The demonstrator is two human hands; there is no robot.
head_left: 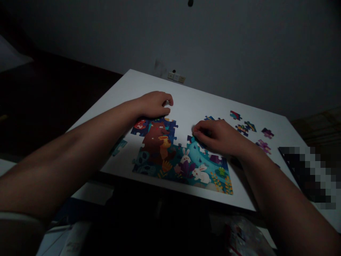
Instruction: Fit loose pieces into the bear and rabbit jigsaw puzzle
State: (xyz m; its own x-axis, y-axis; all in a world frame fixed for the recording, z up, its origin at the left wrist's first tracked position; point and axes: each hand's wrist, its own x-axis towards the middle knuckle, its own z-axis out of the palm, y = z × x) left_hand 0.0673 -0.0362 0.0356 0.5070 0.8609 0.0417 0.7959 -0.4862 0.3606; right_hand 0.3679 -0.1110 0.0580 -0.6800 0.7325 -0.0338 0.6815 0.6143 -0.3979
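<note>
A partly joined jigsaw puzzle [183,170] lies on the white table, showing a brown bear, white rabbits and blue-green plants. My left hand [156,104] rests just beyond its upper left edge, fingers curved, with a gap between thumb and forefinger and nothing seen in it. Over the puzzle's upper right part is my right hand [214,134], thumb and fingertips pinched together at the edge of the joined pieces. Whatever is between those fingertips is hidden. Some puzzle pieces beneath and behind the right hand are partly covered.
Several loose puzzle pieces [242,129] lie right of my right hand, including a purple one [263,146]. A teal piece [119,147] sits by my left forearm. At the right is a dark, pixelated flat object [295,170]. The table [202,99] stands near a wall with sockets [176,77].
</note>
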